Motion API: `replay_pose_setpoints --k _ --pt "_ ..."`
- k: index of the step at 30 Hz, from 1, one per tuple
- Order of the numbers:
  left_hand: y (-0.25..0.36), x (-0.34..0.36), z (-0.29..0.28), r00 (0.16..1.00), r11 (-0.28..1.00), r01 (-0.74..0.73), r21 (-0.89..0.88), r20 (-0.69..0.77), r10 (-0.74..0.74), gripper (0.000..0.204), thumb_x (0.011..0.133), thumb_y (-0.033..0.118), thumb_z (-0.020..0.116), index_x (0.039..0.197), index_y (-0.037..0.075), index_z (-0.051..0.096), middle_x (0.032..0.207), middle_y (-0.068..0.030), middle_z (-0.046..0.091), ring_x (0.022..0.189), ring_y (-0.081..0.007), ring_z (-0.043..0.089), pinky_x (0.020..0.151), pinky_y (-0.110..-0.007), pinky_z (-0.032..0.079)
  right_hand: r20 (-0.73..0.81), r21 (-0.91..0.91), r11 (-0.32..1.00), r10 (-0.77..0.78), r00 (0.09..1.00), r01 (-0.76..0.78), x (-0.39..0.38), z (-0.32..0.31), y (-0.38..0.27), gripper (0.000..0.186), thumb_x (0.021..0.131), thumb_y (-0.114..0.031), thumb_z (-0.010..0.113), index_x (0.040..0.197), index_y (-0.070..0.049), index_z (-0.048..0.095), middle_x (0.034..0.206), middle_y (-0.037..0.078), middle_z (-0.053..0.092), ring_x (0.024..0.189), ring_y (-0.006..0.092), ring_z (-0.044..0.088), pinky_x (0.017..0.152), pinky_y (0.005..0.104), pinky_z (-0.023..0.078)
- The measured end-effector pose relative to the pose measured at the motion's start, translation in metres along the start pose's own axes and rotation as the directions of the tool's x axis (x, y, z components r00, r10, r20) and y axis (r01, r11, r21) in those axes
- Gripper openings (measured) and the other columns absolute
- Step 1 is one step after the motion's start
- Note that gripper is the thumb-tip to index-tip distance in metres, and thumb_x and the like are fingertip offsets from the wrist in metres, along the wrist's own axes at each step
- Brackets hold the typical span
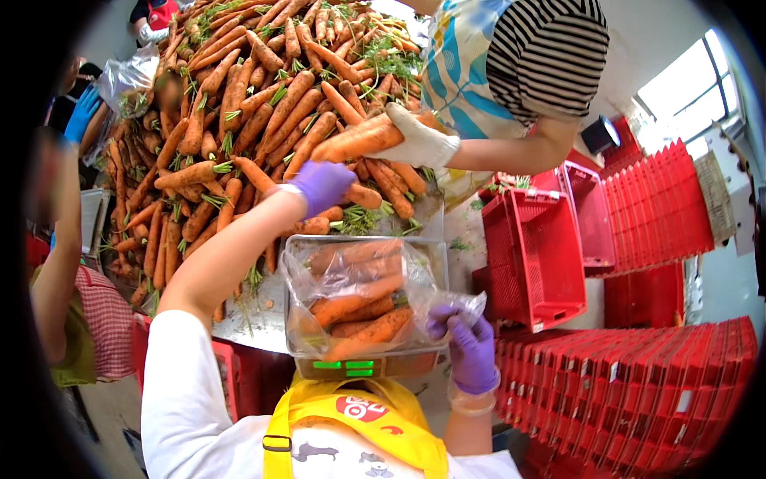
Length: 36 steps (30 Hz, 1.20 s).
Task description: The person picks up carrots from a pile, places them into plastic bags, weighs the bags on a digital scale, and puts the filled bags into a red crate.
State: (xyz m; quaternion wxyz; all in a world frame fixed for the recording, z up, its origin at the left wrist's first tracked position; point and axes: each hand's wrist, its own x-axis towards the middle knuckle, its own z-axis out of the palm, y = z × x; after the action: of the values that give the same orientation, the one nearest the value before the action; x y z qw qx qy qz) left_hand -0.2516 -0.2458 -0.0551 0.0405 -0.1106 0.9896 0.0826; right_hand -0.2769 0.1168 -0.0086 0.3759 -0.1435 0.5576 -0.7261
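My left hand (pixel 321 185), in a purple glove, reaches out to the big pile of carrots (pixel 239 120) and rests on one of them with its fingers curled. My right hand (pixel 469 345), also purple-gloved, grips the edge of a clear plastic bag (pixel 359 287) that holds several carrots. The bag lies in a metal tray (pixel 295 255) on a scale with a green display (pixel 351 366).
A person in a striped top across the table holds carrots in a white-gloved hand (pixel 419 142). Another person's arm (pixel 60 263) is at the left, and a blue-gloved hand (pixel 82 112) is behind it. Red plastic crates (pixel 542 255) stand and stack at the right.
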Motion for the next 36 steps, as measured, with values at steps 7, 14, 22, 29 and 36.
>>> replay_pose_setpoints --k 7,14,22,29,36 --pt "0.041 -0.146 -0.102 0.986 0.982 0.106 -0.159 -0.112 -0.125 0.035 0.074 0.028 0.075 0.100 0.006 0.065 0.081 -0.0153 0.064 0.074 -0.0299 0.064 0.066 -0.034 0.049 0.064 0.099 0.986 -0.142 0.988 0.135 0.014 0.011 -0.025 0.050 0.092 -0.018 0.054 0.133 0.007 0.042 0.081 0.003 0.060 0.073 0.0092 0.052 0.067 0.0226 0.040" --pt "0.137 -0.175 -0.092 1.000 0.996 0.016 -0.083 0.000 -0.016 0.028 0.075 0.031 0.072 0.091 0.011 0.060 0.073 -0.0111 0.061 0.070 -0.0321 0.062 0.060 -0.040 0.048 0.223 0.130 0.977 -0.196 0.955 0.170 0.000 0.015 -0.031 0.040 0.094 -0.017 0.053 0.128 0.004 0.049 0.086 0.005 0.063 0.075 0.0100 0.054 0.069 0.0232 0.043" --pt "0.121 -0.154 0.021 0.998 0.982 -0.006 0.188 -0.063 0.019 0.061 0.079 0.045 0.064 0.125 0.008 0.050 0.116 -0.0172 0.053 0.113 -0.0349 0.049 0.096 -0.047 0.037 0.348 -0.060 0.972 -0.195 0.917 0.229 -0.003 0.012 -0.036 0.044 0.096 -0.018 0.049 0.132 0.007 0.043 0.097 0.007 0.062 0.088 0.0130 0.055 0.084 0.0275 0.042" --pt "0.155 -0.164 -0.092 0.836 0.991 -0.110 0.071 -0.532 0.131 0.057 0.080 0.045 0.064 0.126 0.014 0.052 0.121 -0.0120 0.054 0.112 -0.0326 0.050 0.090 -0.043 0.042 0.365 -0.363 0.824 -0.303 0.880 0.434 0.007 -0.008 -0.017 0.037 0.099 -0.029 0.044 0.120 0.001 0.054 0.114 0.009 0.059 0.107 0.0170 0.054 0.098 0.0322 0.039" --pt "0.180 -0.137 -0.123 0.627 0.921 0.094 0.378 -0.741 0.241 0.085 0.083 0.063 0.052 0.146 0.014 0.025 0.146 -0.0213 0.027 0.135 -0.0413 0.027 0.107 -0.058 0.021 0.330 -0.328 0.799 -0.403 0.854 0.504 0.006 0.004 -0.020 0.044 0.095 -0.037 0.052 0.117 0.001 0.052 0.111 0.008 0.056 0.104 0.0155 0.052 0.096 0.0306 0.039"
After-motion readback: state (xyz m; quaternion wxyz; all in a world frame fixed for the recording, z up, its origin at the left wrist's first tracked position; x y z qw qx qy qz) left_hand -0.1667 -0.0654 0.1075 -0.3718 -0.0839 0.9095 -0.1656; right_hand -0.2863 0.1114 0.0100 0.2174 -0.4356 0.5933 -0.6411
